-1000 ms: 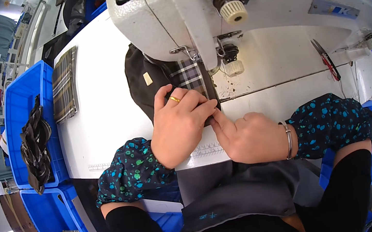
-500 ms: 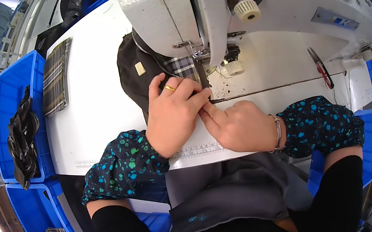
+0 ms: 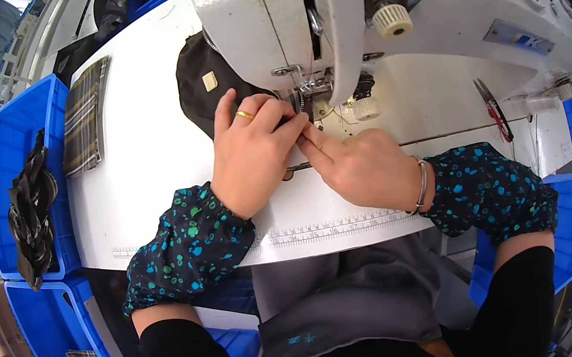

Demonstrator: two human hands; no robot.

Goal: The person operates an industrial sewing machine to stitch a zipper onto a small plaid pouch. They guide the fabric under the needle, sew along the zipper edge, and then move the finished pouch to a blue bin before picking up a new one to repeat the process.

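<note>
A dark cloth piece with a metal-toothed zipper lies under the needle area of a white sewing machine. A small cream patch shows on the cloth. My left hand, a gold ring on one finger, presses the cloth beside the presser foot, its fingers bent and close together. From the right, my right hand pinches at the near end of the zippered edge. The fingertips of both hands meet just in front of the needle. My hands cover much of the cloth's near part.
Thread snips with red and black handles lie at the right. Folded plaid cloth rests at the table's left. Blue bins flank the table, holding dark strips and plaid pieces. A ruler strip runs along the front edge.
Both hands and the zippered cloth have moved away from me, toward the needle. The plaid part visible beside the zipper earlier is now mostly covered.
</note>
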